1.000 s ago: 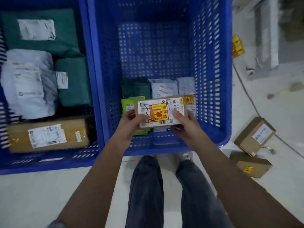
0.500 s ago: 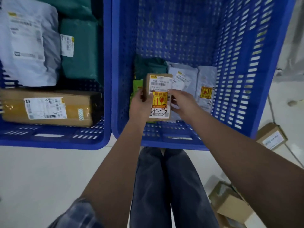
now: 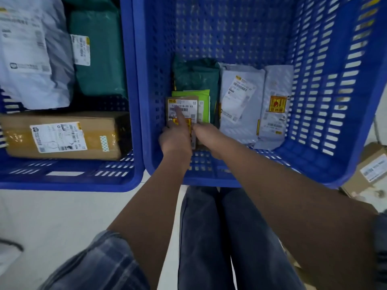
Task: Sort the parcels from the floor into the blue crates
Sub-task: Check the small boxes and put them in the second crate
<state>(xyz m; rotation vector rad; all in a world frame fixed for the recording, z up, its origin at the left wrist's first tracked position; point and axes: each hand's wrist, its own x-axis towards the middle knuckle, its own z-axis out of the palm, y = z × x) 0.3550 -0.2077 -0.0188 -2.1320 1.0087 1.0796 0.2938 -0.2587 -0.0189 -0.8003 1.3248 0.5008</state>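
A small brown cardboard parcel with a white label and an orange sticker lies low in the right blue crate, near its front left corner. It rests on a lime-green parcel. My left hand holds the parcel's left edge, with the index finger stretched across the label. At the parcel's right edge, my right hand grips it. Both hands are inside the crate and hide the parcel's lower part.
The right crate also holds a dark green bag and two grey mailers. The left blue crate contains a long brown box, a white mailer and a green bag. A cardboard box lies on the floor at right.
Both hands have lowered the small parcel deeper into the right crate, onto the lime-green parcel. The view has shifted closer, and my left index finger now lies across the label.
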